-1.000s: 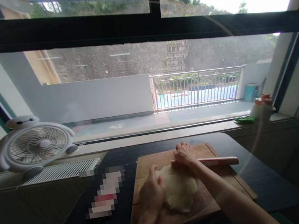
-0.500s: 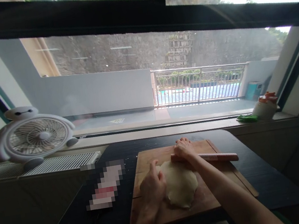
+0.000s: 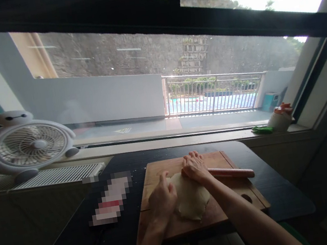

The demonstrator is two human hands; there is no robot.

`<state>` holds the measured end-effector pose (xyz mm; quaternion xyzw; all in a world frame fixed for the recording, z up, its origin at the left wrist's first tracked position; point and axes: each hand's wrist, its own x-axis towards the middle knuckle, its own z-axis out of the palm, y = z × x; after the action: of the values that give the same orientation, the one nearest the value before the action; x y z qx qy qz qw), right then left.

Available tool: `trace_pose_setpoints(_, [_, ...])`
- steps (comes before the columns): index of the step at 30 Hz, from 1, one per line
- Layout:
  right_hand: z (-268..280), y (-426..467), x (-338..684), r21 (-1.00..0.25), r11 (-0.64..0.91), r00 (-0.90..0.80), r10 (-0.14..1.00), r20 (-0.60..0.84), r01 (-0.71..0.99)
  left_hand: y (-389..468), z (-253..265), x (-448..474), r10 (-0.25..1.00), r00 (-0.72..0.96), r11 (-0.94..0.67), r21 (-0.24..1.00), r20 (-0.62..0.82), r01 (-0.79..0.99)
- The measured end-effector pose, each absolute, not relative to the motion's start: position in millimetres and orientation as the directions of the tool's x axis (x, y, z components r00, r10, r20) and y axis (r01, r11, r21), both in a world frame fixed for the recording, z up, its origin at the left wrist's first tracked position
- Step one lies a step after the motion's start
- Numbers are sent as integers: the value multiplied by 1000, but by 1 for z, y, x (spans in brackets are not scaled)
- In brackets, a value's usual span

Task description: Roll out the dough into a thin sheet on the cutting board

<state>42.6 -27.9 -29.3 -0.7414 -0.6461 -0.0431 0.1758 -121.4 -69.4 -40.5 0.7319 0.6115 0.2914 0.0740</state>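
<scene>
A sheet of pale dough (image 3: 193, 200) with an uneven edge lies on the wooden cutting board (image 3: 233, 213). My left hand (image 3: 163, 197) is at the dough's left edge, thumb and forefinger apart; its other fingers are partly hidden, and whether it touches the dough is unclear. At the dough's far edge, my right hand (image 3: 194, 167) lies over the left part of a rolling pin (image 3: 232, 172) and holds it down, fingers reaching forward across it. The pin's right end sticks out over the board's right side.
The board rests on a dark table (image 3: 281, 190). A blurred-out item (image 3: 110, 199) lies left of it. A white fan (image 3: 35, 145) stands on a radiator (image 3: 63, 175). On the windowsill sit a pale container (image 3: 279, 119) with an orange-red top and something green (image 3: 262, 129).
The whole view has shifted slightly. My right hand and the rolling pin have moved a little left over the board. My left hand stays at the dough's left edge.
</scene>
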Motion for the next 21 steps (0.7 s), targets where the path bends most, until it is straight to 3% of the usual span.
trace_pose_setpoints(5, [-22,7,56,-240,-176,212,969,131,955,-64,-48,-122,939,65,-228,471,337,852])
trace_pose_setpoints(15, [-36,-58,24,-180,-71,135,918,372,981,-71,-41,-122,934,89,-256,472,347,843])
trace_pose_setpoints(21, [-24,-18,40,-202,-124,168,961,218,972,-67,-46,-122,934,78,-250,480,349,841])
